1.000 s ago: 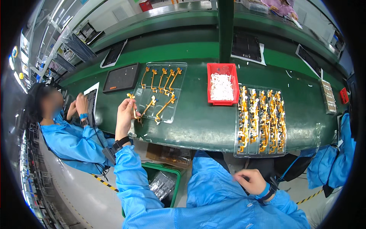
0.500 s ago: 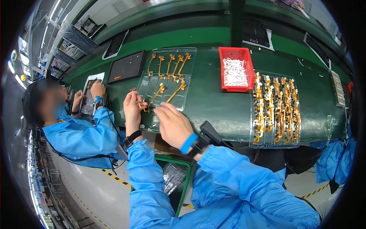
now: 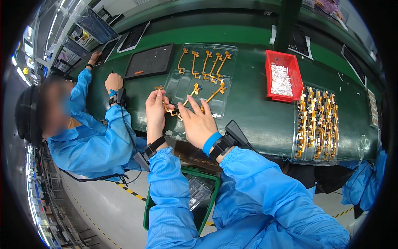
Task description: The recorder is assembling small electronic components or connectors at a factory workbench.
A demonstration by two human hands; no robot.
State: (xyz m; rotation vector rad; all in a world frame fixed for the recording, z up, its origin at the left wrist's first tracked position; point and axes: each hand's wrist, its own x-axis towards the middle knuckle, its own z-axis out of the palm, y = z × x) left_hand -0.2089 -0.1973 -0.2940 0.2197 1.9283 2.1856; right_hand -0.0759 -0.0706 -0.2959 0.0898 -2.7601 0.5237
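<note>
My left hand (image 3: pixel 156 114) is closed, its thumb and fingers pinching an orange flex cable (image 3: pixel 169 111) with small dark parts. The cable hangs down toward my right hand (image 3: pixel 198 125), which meets its lower end. There the thumb is hidden and the index finger lies against the cable, while the other fingers spread toward the near edge of a clear plastic tray (image 3: pixel 176 83). Several more flex cables (image 3: pixel 206 62) lie in a row across that tray's far half. Two others rest nearer, one a slanting cable (image 3: pixel 215 93) at its right side.
Right of the tray stands a red bin (image 3: pixel 270 85) of small white pieces. Beyond it is a tray packed with flex cables (image 3: pixel 309 124). A black tray (image 3: pixel 149 62) lies at the left, near a co-worker's hand (image 3: pixel 112 83). Below the table edge sits a green crate (image 3: pixel 213 195).
The view has shifted, so the table's things appear further right. My right hand's fingers have spread over the tray's near edge. My left hand keeps the cable. The co-worker's hands have moved apart.
</note>
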